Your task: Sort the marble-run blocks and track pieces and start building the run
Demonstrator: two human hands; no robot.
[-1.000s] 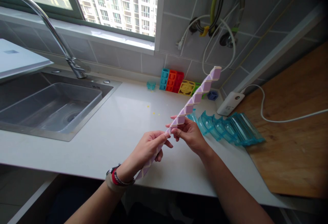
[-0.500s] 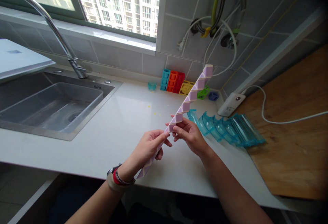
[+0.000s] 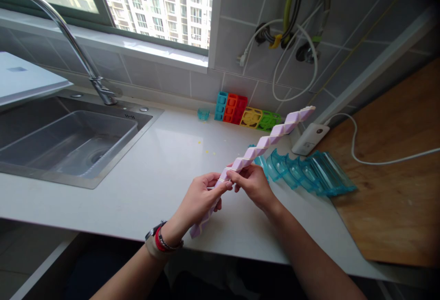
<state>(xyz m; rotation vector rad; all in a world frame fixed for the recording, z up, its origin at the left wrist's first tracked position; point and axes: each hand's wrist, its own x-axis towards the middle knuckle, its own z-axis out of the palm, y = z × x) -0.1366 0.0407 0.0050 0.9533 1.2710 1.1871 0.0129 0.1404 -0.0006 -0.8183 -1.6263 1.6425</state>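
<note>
A long pink-and-white twisty snake toy point(image 3: 271, 135) stretches from near my left wrist up toward the right. My left hand point(image 3: 199, 199) is closed around its lower part. My right hand point(image 3: 252, 183) pinches it just above, fingers closed on it. The toy's upper end hangs over the white countertop point(image 3: 158, 176), near the white power adapter point(image 3: 310, 138).
Clear blue curved plastic pieces point(image 3: 305, 171) lie right of my hands. Coloured toy blocks point(image 3: 240, 111) line the tiled wall. A steel sink point(image 3: 65, 139) with a tall faucet point(image 3: 68, 39) is at left. A wooden board point(image 3: 392, 181) and white cable point(image 3: 378, 158) lie at right.
The toy's upper end has swung down and to the right, from steep to a shallow angle. Both hands have kept their hold.
</note>
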